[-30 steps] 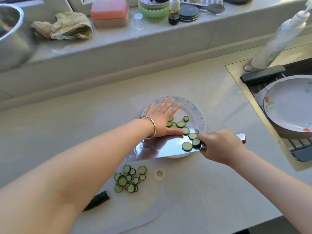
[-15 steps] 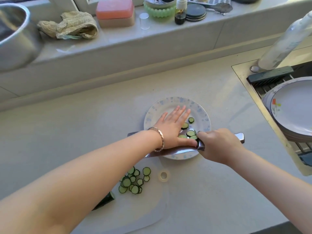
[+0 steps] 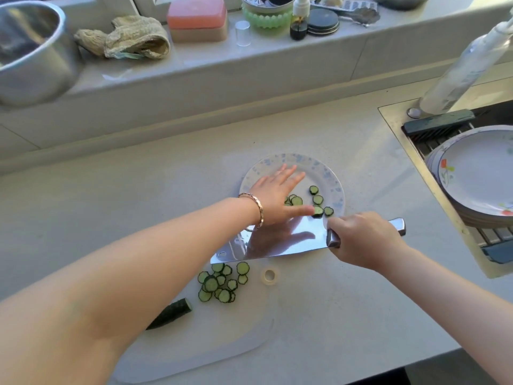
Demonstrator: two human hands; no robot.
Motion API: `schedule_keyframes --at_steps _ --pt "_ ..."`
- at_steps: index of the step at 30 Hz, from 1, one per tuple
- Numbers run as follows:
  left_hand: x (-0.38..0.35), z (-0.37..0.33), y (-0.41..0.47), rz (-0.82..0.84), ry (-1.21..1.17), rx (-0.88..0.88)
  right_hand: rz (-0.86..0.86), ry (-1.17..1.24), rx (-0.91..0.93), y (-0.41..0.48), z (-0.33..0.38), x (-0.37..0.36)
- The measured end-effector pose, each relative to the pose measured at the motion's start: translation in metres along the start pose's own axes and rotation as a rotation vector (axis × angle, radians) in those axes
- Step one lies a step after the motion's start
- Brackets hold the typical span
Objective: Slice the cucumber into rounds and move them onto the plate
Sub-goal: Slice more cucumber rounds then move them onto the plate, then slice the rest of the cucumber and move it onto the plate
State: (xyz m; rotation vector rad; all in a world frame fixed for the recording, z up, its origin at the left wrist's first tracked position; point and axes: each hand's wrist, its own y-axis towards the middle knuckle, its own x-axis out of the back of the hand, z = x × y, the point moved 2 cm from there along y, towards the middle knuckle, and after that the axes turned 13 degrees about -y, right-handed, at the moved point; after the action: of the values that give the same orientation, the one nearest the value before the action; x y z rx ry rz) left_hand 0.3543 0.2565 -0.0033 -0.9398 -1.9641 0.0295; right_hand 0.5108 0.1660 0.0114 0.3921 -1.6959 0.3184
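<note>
A blue-flecked plate [image 3: 330, 176] on the counter holds several cucumber rounds [image 3: 317, 200]. My left hand [image 3: 273, 194] lies flat over the plate with straight fingers, its thumb touching a round at the blade's far edge. My right hand [image 3: 363, 240] grips the handle of a wide cleaver [image 3: 277, 240], whose blade lies flat over the plate's near rim and carries no slices. More rounds [image 3: 220, 284] sit piled on the white cutting board [image 3: 211, 340]. The uncut cucumber stub [image 3: 172, 312] lies at the board's left, partly hidden by my left arm.
A stack of plates [image 3: 477, 176] rests in the sink rack at right, beside a bottle [image 3: 466, 65]. A steel pot [image 3: 30, 51] stands at far left. The windowsill carries a cloth [image 3: 127, 37], a pink box [image 3: 197, 19] and small jars.
My left hand has swept the rounds off the blade onto the plate. The cleaver has drawn back toward me, and its face now shows bare.
</note>
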Motion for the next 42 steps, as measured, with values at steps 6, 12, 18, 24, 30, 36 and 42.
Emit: schedule_keyframes --at_steps 6,12,18,24,30,36,42 --pt "-0.012 -0.003 -0.006 -0.073 -0.027 0.144 -0.029 -0.056 0.0 0.001 0.012 0.01" --pt "0.01 -0.012 -0.029 -0.104 0.002 0.09 0.045 -0.095 -0.049 -0.007 0.022 0.012" --pt "0.043 -0.035 -0.123 -0.667 -0.069 -0.266 0.305 0.263 -0.479 -0.008 0.057 0.02" --pt "-0.024 0.03 -0.201 -0.618 0.088 -0.17 0.295 0.817 -0.678 -0.001 0.12 0.031" --pt "-0.064 0.116 -0.258 -0.271 0.059 0.486 0.467 1.202 -0.797 -0.006 0.186 0.031" --pt "-0.077 0.132 -0.271 -0.238 -0.004 0.474 0.533 1.228 -0.83 -0.011 0.228 0.04" --pt "-0.085 0.124 -0.263 -0.274 -0.057 0.469 0.54 1.138 -0.81 -0.018 0.243 0.039"
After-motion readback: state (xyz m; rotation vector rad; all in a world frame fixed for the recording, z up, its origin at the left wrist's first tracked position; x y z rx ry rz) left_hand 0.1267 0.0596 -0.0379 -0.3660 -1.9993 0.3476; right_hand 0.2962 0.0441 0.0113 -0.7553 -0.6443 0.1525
